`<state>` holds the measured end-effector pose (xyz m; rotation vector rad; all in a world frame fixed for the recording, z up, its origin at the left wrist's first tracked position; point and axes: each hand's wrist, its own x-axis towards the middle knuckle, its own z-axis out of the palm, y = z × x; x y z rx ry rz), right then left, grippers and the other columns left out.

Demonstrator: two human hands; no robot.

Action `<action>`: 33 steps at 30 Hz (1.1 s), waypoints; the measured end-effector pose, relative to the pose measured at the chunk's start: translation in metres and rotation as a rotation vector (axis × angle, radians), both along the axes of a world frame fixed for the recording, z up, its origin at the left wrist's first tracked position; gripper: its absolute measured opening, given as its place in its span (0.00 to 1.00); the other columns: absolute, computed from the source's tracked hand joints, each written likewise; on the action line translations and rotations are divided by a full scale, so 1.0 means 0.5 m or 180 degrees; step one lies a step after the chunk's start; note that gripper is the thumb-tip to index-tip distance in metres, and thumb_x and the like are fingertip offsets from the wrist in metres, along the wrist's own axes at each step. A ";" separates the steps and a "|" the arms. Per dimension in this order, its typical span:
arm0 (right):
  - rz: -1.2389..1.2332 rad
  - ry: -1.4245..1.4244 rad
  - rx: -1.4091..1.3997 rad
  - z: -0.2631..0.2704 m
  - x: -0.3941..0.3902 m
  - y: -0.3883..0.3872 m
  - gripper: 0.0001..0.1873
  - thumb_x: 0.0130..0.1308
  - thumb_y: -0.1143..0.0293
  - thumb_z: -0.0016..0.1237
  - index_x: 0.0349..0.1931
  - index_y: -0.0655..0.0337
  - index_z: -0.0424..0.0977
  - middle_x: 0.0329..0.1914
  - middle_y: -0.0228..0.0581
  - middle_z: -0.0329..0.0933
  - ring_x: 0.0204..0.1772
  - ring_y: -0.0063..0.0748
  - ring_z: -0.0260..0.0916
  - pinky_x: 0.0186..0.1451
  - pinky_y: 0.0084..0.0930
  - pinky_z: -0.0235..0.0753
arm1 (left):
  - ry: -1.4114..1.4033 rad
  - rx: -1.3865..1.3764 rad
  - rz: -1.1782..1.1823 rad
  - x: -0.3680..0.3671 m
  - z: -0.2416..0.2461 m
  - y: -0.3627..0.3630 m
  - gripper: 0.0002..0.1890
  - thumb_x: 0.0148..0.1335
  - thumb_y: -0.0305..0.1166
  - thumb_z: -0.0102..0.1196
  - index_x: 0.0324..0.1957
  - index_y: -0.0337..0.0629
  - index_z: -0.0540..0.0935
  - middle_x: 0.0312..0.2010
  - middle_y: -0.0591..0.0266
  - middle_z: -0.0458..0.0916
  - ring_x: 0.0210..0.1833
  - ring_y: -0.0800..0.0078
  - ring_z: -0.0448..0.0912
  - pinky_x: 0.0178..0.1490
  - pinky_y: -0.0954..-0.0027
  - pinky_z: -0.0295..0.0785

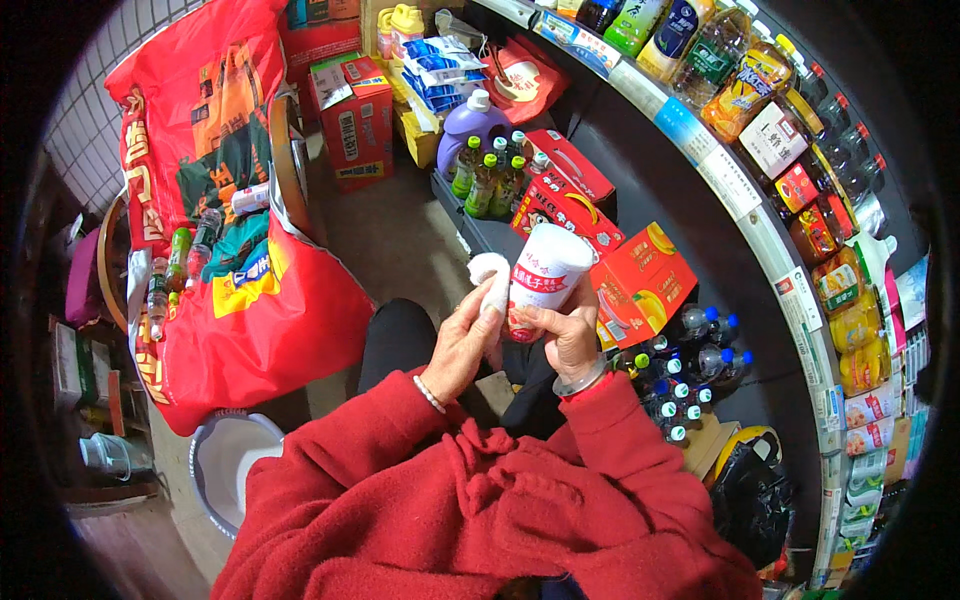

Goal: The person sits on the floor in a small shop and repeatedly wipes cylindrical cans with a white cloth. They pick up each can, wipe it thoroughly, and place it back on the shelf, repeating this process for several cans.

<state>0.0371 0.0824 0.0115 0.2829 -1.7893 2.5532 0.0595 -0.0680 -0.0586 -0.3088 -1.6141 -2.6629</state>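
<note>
A white plastic cup-shaped container (545, 259) with red printing is tilted in front of me, its broad end up and to the right. My right hand (568, 330) grips it from the right, thumb across its lower front. In my left hand (463, 337) is a bunched white cloth (491, 274), pressed to the container's left side. The fingers behind the container are largely hidden. Just beyond my right hand stands an orange carton (646, 281) with pictures of yellow fruit.
Shelves of bottles (731, 64) curve along the right. Red cartons (559, 199), a purple jug (472, 127) and several green-capped bottles stand ahead. Bottles lie on a red plastic sheet (277, 337) at left, near a grey bin (225, 472). More capped bottles (667, 382) are low at right.
</note>
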 end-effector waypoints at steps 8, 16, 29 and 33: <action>0.0261 0.0177 -0.0098 0.018 0.010 -0.008 0.34 0.47 0.79 0.66 0.57 0.65 0.67 0.49 0.42 0.77 0.51 0.35 0.78 0.58 0.33 0.76 | -0.0971 0.0346 -0.0865 0.000 -0.007 -0.010 0.38 0.72 0.51 0.41 0.75 0.45 0.45 0.62 0.52 0.69 0.47 0.63 0.80 0.43 0.63 0.79; 0.0464 0.0143 0.0718 -0.003 0.018 -0.015 0.36 0.47 0.73 0.70 0.57 0.67 0.67 0.52 0.44 0.77 0.53 0.34 0.77 0.59 0.32 0.75 | 0.0000 -0.0398 -0.0761 -0.001 0.012 -0.030 0.48 0.51 0.28 0.71 0.70 0.40 0.54 0.56 0.57 0.74 0.52 0.72 0.77 0.50 0.68 0.78; 0.1235 0.0772 0.0415 -0.061 -0.015 -0.002 0.62 0.43 0.65 0.74 0.75 0.60 0.44 0.72 0.45 0.57 0.76 0.42 0.51 0.76 0.40 0.52 | -0.0325 -0.0029 -0.0333 0.004 0.052 -0.053 0.35 0.50 0.37 0.73 0.58 0.38 0.69 0.47 0.59 0.79 0.47 0.74 0.78 0.52 0.69 0.75; 0.1289 0.0514 0.1335 -0.045 0.007 -0.016 0.60 0.43 0.74 0.72 0.75 0.58 0.44 0.72 0.44 0.58 0.73 0.39 0.57 0.72 0.39 0.60 | -0.0592 0.0159 -0.0344 0.000 0.044 -0.060 0.35 0.51 0.37 0.73 0.58 0.38 0.69 0.48 0.58 0.79 0.50 0.72 0.77 0.56 0.67 0.74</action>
